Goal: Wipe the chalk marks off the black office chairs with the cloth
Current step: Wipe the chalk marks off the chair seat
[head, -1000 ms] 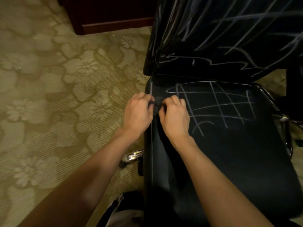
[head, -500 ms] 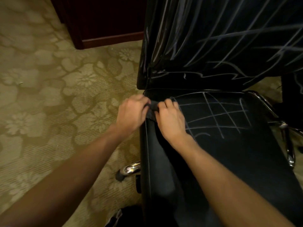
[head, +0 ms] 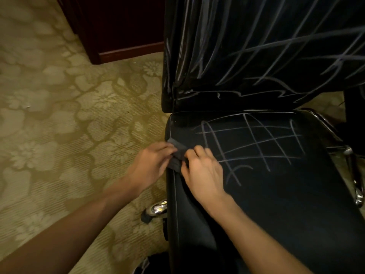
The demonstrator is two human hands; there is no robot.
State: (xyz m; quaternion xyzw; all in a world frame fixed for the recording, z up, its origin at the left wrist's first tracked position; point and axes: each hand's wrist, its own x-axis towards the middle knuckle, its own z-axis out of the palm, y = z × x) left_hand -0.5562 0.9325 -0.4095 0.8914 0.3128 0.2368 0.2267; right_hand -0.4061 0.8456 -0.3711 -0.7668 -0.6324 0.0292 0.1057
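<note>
Hands: dark cloth (head: pixel 177 155) is pinched by left hand (head: pixel 150 165) and right hand (head: pixel 203 171), mid-frame.
Advice: cloth should be bunched firmly before the seat's chalk grid (head: pixel 254 143) is rubbed.

No text, label, brand or number can be read anywhere; the only marks are white chalk lines (head: pixel 254 141), a rough grid on the seat of the black office chair (head: pixel 276 194) and loose strokes on its backrest, which form no letters.

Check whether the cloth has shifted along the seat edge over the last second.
Cannot tell: the camera moved. The cloth stays between both hands at the seat's left edge, just left of the chalk grid.
</note>
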